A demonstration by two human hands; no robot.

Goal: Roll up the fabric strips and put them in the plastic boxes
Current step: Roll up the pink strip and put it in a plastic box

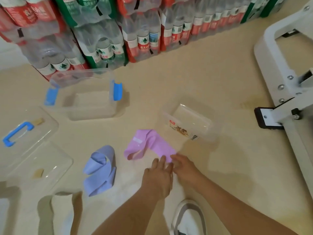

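A pink fabric strip (149,145) lies loosely folded on the beige floor, its near end under both my hands. My left hand (158,177) and my right hand (183,168) press together on that near end, fingers curled over it. A lavender-blue fabric strip (100,170) lies crumpled to the left, untouched. A clear plastic box with blue latches (91,106) stands open further back. A smaller clear box with a label (189,124) sits just beyond the pink strip.
Two clear lids lie at the left, one with a blue handle (17,133), one plain (39,165). Shrink-wrapped packs of water bottles (105,31) line the back. A white metal frame (284,78) stands at the right. My white shoe (189,217) is near the bottom.
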